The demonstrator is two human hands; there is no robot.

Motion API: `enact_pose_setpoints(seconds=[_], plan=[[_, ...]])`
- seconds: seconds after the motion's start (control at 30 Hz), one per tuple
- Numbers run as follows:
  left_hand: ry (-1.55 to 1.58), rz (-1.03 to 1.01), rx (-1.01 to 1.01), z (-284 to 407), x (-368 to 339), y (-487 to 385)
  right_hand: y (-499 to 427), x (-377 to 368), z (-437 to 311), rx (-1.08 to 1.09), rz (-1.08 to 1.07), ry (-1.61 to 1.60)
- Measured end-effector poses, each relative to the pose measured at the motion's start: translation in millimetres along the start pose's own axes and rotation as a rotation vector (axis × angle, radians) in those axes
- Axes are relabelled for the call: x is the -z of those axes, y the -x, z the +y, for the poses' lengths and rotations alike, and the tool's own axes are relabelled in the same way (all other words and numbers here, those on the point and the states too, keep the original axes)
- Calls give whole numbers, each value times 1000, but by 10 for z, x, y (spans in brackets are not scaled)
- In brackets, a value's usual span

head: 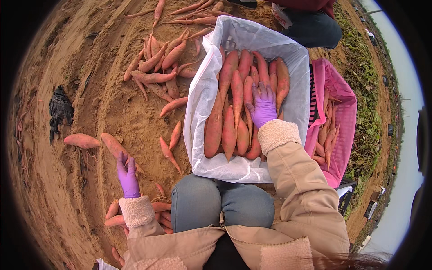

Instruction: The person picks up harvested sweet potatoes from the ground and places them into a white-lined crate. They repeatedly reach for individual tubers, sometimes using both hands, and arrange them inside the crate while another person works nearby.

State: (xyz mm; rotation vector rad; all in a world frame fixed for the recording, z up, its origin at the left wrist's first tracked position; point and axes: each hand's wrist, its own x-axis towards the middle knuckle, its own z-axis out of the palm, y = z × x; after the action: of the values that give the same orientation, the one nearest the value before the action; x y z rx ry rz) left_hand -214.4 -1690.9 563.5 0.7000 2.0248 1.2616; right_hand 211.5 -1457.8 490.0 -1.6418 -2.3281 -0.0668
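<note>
My left hand point(127, 177), in a purple glove, is over the near end of a large sweet potato point(114, 144) on the soil. Its fingers are apart; whether they touch the skin is hard to tell. A second sweet potato point(82, 140) lies just left of that one. My right hand point(263, 106), gloved the same way, rests with spread fingers on the sweet potatoes point(237, 91) packed lengthwise in a crate. White fabric point(202, 98) lines this crate and folds over its rim. The crate stands right in front of my knees.
A heap of sweet potatoes point(157, 67) lies left of the crate, with more point(163, 216) beside my left knee. A pink-lined crate point(341, 135) holding smaller ones adjoins on the right. Another person's bent leg point(312, 28) is beyond. Black plastic film point(60, 109) lies far left.
</note>
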Motion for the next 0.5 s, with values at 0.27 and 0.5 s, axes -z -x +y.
enact_pose_setpoints(seconds=[0.27, 0.5], plan=[[-61, -19, 207, -794, -299, 61, 71, -196, -34, -107, -198, -22], [-628, 10, -44, -1564, -1106, -145, 20, -158, 46, 32, -212, 21]])
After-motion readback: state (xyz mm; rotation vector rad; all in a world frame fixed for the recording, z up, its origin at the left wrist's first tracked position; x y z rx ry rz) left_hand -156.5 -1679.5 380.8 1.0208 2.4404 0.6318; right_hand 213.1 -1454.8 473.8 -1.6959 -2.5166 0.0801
